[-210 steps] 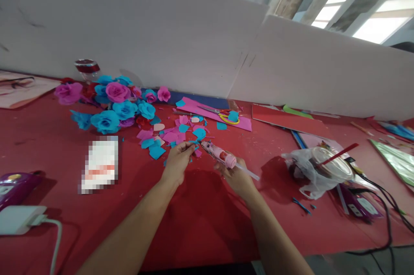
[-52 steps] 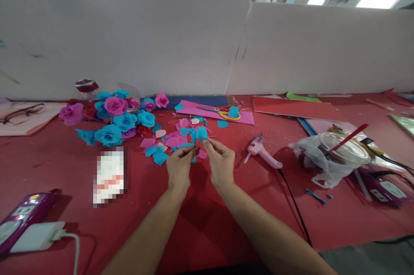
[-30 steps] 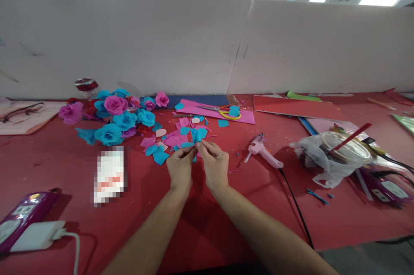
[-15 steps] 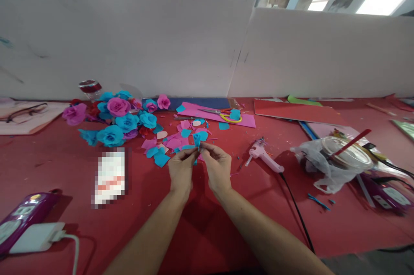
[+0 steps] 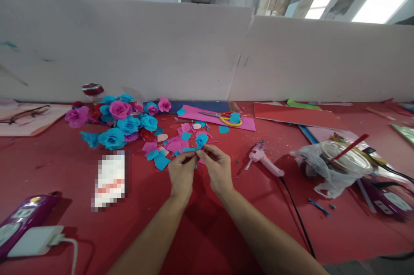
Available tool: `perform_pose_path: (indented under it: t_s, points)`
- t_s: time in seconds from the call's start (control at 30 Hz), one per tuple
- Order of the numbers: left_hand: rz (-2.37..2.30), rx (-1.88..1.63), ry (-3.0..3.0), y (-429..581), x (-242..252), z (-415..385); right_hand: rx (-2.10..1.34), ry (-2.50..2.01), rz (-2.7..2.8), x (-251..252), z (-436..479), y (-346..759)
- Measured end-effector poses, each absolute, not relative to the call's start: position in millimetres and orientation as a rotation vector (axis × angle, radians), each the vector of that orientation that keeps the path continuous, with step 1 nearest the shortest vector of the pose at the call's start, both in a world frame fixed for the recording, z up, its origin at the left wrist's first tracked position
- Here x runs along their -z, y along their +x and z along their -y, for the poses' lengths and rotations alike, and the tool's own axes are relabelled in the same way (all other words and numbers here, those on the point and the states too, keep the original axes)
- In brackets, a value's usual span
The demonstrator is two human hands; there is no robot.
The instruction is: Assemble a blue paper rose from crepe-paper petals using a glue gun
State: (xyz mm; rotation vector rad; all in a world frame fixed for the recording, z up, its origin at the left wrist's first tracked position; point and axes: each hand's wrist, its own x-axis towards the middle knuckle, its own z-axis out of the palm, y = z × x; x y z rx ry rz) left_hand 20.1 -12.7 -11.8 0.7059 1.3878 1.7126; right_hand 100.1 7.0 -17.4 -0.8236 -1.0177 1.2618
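Observation:
Between the fingertips of both hands is a small blue paper flower (image 5: 201, 140), its rolled petals facing up and away. My left hand (image 5: 181, 171) pinches it low down from the left. From the other side, my right hand (image 5: 217, 167) presses thumb and finger against its base. The fingers hide the flower's lower part. Just beyond the hands lie loose blue and pink paper petals (image 5: 162, 163). A bunch of finished blue, pink and red paper roses (image 5: 111, 138) rests to the left.
Scissors (image 5: 230, 120) with yellow handles lie on a pink paper strip (image 5: 247, 124). A pink glue gun (image 5: 265, 160) trails its cord on the right, near a plastic bag with a lidded container (image 5: 344, 157). Purple power strips (image 5: 30, 208) sit at left and right.
The blue flower has turned in my fingers, so its rolled top now shows more openly. Both hands stay close together in nearly the same place. The view has tilted up slightly.

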Motion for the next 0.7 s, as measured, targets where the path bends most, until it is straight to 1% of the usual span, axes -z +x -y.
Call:
perform_pose_path:
  t_s: [0.17,0.37,0.53,0.7]
  points:
    - [-1.366,-1.755,0.755,18,18,11,-1.231,-0.778,1.090,15,-9,104]
    - [-1.496,-1.757,0.977,15,22,13,-1.264,-0.719,1.125,12,-12,106]
    - [-1.643,-1.707,1.096,15,17,16,-1.297,-0.681,1.146,9,-12,106]
    - [-1.682,-1.687,1.132,17,10,18,-1.345,-0.633,1.164,7,-16,110]
